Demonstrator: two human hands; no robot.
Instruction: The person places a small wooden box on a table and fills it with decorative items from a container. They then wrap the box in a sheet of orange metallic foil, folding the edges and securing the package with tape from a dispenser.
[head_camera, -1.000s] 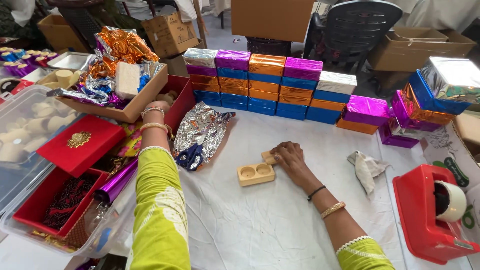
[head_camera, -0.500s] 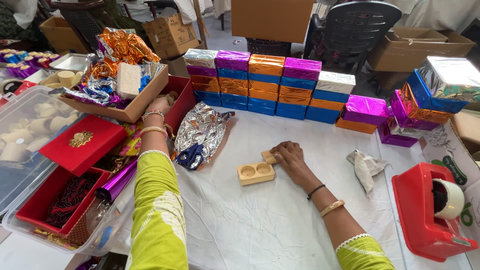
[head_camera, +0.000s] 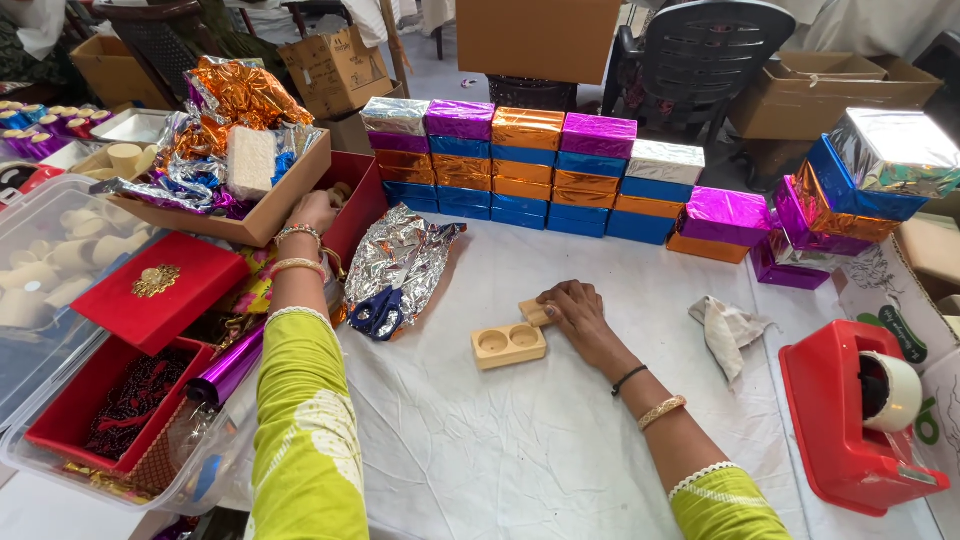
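My left hand (head_camera: 314, 212) reaches over the edge of an open red box (head_camera: 362, 205) that holds small pale wooden pieces; its fingertips are hidden, so I cannot tell if it holds one. My right hand (head_camera: 575, 312) lies on the white cloth with its fingers curled over a small wooden block (head_camera: 533, 312). That block touches a wooden holder with two round hollows (head_camera: 508, 346). A crumpled silver foil sheet (head_camera: 402, 258) lies between my hands, with blue-handled scissors (head_camera: 377, 314) on it.
A wall of foil-wrapped boxes (head_camera: 530, 170) lines the far side. A cardboard tray of foil scraps (head_camera: 225, 160) and red boxes (head_camera: 158, 290) sit at left. A red tape dispenser (head_camera: 850, 420) and a crumpled cloth (head_camera: 728, 330) are at right.
My left hand has edged slightly further into the red box. My right hand and the wooden pieces have stayed in place.
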